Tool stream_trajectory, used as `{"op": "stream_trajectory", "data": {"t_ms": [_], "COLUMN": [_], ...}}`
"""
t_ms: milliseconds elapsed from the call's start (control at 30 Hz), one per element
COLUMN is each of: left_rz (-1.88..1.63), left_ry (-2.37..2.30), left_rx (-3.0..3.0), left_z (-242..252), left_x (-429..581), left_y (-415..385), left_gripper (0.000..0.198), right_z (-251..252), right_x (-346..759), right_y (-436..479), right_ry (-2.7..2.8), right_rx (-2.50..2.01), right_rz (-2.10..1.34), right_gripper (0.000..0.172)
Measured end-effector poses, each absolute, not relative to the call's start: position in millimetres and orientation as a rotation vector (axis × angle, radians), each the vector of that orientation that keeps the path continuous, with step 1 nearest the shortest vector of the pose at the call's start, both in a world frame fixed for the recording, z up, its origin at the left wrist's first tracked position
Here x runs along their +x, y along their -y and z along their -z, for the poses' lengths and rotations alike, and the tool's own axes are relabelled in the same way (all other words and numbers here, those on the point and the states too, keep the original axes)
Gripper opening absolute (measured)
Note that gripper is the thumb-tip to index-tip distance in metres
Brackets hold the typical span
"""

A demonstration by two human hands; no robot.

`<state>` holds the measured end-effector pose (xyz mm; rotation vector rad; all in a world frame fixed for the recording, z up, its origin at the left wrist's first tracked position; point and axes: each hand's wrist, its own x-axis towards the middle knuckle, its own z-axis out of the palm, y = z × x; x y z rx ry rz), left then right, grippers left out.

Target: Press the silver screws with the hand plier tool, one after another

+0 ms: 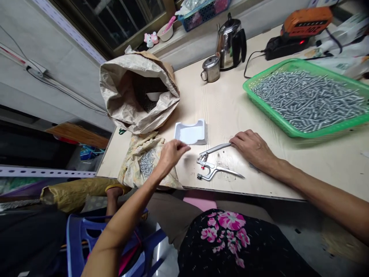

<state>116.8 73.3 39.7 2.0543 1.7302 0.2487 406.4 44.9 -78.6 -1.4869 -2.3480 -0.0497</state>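
Observation:
My left hand (170, 154) is over the table, thumb and fingertips pinched together; whatever they may hold is too small to make out. Just beyond it lies a small white plastic tray (190, 132). Below that hand, a cloth bag (128, 163) is folded open around small silver metal pieces (147, 163). Silver hand pliers (220, 168) with a spring and a red part lie on the table, jaws to the left and handles spread. My right hand (252, 149) rests on the table with its curled fingers on the end of the upper handle.
A large paper sack (111, 88) with a white scoop (154, 96) inside stands at the left. To the right is a green basket (291, 132) full of metal rods or screws. A metal cup (211, 71), a kettle (229, 46) and an orange device (307, 23) stand behind.

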Motion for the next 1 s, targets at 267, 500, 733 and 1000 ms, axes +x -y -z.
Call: {"op": "stream_trajectory", "data": {"t_ms": [267, 500, 733, 1000], "left_rz": [0.231, 0.451, 0.503, -0.173], "left_ry": [-1.727, -1.547, -1.395, -1.652], "left_rx": [2.438, 2.4, 2.511, 2.342], "left_z": [-50, -19, -16, 1], "left_x": [44, -2, -12, -4], "left_y": [-63, -26, -20, -22], "left_gripper": [0.014, 0.018, 0.024, 0.017], "right_z": [84, 86, 83, 74], "right_x": [409, 408, 407, 403], "right_y": [-44, -44, -42, -37], "right_ry": [2.351, 2.359, 2.382, 2.35], "right_rx": [-1.478, -1.509, -1.511, -1.58], "right_rz": [0.068, 0.119, 0.148, 0.132], "right_gripper": [0.03, 0.028, 0.028, 0.029]}}
